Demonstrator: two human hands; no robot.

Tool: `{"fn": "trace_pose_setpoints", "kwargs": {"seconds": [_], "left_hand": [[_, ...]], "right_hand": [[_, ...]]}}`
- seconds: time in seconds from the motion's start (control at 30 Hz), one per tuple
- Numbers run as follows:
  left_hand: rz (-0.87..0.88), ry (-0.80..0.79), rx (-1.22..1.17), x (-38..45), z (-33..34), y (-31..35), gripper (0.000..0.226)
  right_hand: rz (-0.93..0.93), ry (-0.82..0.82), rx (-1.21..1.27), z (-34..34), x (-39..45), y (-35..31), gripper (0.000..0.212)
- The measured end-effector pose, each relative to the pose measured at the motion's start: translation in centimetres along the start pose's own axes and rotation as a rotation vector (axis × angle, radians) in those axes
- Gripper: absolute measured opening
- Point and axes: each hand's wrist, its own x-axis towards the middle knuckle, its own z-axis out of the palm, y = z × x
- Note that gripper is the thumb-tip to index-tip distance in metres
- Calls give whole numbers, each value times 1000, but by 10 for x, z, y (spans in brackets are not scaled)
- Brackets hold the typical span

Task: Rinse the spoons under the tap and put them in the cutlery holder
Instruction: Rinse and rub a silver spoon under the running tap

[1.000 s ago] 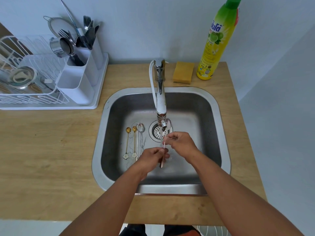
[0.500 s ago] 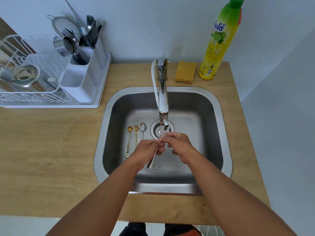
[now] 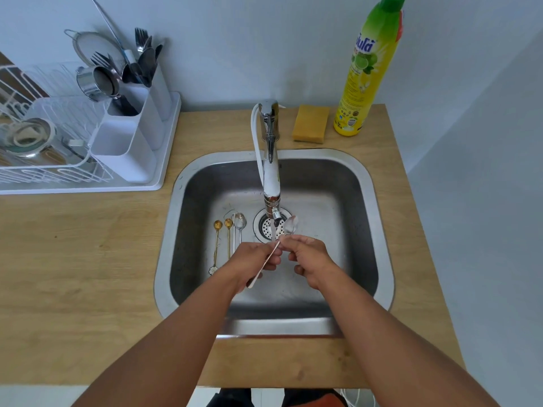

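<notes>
Over the steel sink (image 3: 379, 224), both hands hold one silver spoon (image 3: 291, 224) under the tap (image 3: 271, 183). My left hand (image 3: 255, 259) grips its handle, which slants down to the left. My right hand (image 3: 305, 257) pinches the neck just below the bowl, which points up beside the spout. Water runs thinly from the spout. Two small gold spoons (image 3: 217, 242) and two silver spoons (image 3: 239, 224) lie side by side on the sink floor, left of the drain (image 3: 267, 227). The white cutlery holder (image 3: 129, 142) stands on the counter at the far left, with forks and spoons in its back compartments.
A white wire dish rack (image 3: 44, 160) with a strainer and metal cups sits beside the holder on a white tray. A yellow sponge (image 3: 311, 123) and a tall yellow-green dish soap bottle (image 3: 367, 69) stand behind the sink. Wooden counter (image 3: 82, 259) surrounds the basin.
The spoon's bowl has come back up beside the spout and its handle now slants down-left. My hands have stayed together under the tap, with small rubbing shifts.
</notes>
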Motion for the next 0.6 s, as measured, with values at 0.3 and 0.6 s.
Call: {"fn": "trace_pose_setpoints", "kwargs": {"seconds": [0.3, 0.6], "left_hand": [[-105, -71, -87, 4, -9, -22, 35], [-157, -15, -109, 17, -15, 7, 32]], "right_hand": [[-49, 30, 72, -7, 14, -19, 15], [31, -30, 143, 24, 10, -2, 8]]}}
